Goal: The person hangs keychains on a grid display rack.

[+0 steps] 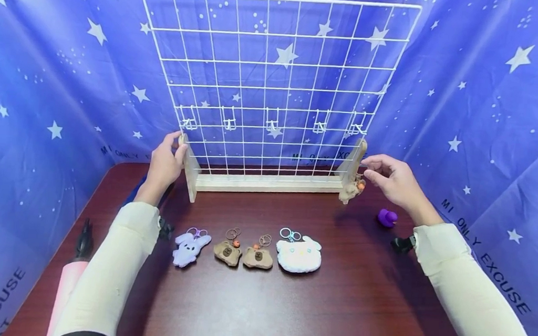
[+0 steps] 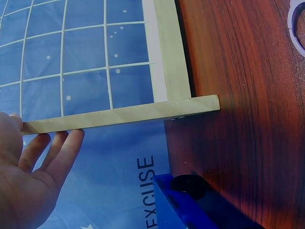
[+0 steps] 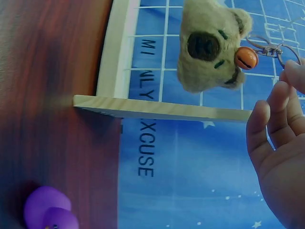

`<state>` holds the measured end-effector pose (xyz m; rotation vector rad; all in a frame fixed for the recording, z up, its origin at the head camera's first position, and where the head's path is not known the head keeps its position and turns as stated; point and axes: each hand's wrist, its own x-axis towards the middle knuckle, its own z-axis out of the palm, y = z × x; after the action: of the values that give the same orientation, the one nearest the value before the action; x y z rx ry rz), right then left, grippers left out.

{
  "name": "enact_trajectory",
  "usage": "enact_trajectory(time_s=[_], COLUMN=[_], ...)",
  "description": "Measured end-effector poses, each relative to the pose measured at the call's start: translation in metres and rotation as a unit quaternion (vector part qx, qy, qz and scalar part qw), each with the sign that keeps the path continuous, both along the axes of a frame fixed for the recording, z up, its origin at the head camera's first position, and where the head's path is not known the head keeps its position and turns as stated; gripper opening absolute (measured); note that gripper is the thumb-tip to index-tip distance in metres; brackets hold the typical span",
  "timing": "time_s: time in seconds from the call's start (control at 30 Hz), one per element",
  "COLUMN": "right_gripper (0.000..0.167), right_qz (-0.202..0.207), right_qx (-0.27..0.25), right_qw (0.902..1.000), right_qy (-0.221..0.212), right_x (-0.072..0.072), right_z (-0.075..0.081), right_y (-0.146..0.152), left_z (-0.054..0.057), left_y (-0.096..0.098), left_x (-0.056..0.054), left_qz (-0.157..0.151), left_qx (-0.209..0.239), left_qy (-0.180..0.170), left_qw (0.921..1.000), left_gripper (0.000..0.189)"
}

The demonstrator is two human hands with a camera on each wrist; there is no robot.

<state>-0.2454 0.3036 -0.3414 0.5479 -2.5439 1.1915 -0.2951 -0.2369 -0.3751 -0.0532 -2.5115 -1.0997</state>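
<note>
A white wire grid rack (image 1: 266, 87) stands in a wooden base at the back of the table. My left hand (image 1: 162, 162) holds the rack's left wooden side piece (image 2: 119, 114), thumb on one side and fingers on the other. Beside the right wooden side piece (image 3: 162, 109), my right hand (image 1: 391, 180) pinches the metal ring (image 3: 286, 55) of a tan capybara plush keychain (image 3: 205, 50). The plush hangs below the fingers, with an orange bell (image 3: 246, 58) at its top. Several white hooks (image 1: 272, 125) are clipped in a row across the lower grid.
On the table lie a lilac rabbit keychain (image 1: 187, 249), two brown capybara keychains (image 1: 227, 253) and a white plush keychain (image 1: 299, 256). A purple duck (image 1: 387, 218) sits at right. By my left arm are a pink cylinder (image 1: 68, 279) and a blue object (image 2: 183, 205). Starry curtains (image 1: 58, 67) surround the table.
</note>
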Motion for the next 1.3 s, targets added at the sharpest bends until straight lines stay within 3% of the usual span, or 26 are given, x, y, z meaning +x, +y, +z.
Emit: enact_trajectory(time_s=[0.17,0.3,0.67,1.07,1.3], right_gripper=[0.022,0.023,0.025,0.027,0.026], right_qz=[0.013,0.019,-0.010,-0.039,-0.031], right_qx=[-0.021,-0.043,-0.083,-0.117,-0.122], right_qw=[0.9997,0.9988,0.9963,0.9923,0.9920], right_qy=[0.006,0.013,0.021,0.007,0.002], right_x=[0.010,0.011,-0.027,-0.036,-0.040], right_z=[0.028,0.038,0.028,0.032,0.030], right_y=[-0.013,-0.016,-0.006,-0.010,-0.010], left_z=[-0.002,-0.001,-0.002,0.000,-0.002], left_y=[0.000,0.000,-0.001,-0.001,-0.001], left_x=[0.000,0.000,0.000,0.002,0.001], left_qz=[0.000,-0.001,0.008,0.009,0.003], left_qx=[0.004,-0.002,-0.012,-0.016,-0.010], left_qy=[0.002,0.001,0.006,0.007,0.002], left_qw=[1.0000,1.0000,0.9999,0.9998,0.9999], left_gripper=[0.049,0.049,0.048,0.048,0.048])
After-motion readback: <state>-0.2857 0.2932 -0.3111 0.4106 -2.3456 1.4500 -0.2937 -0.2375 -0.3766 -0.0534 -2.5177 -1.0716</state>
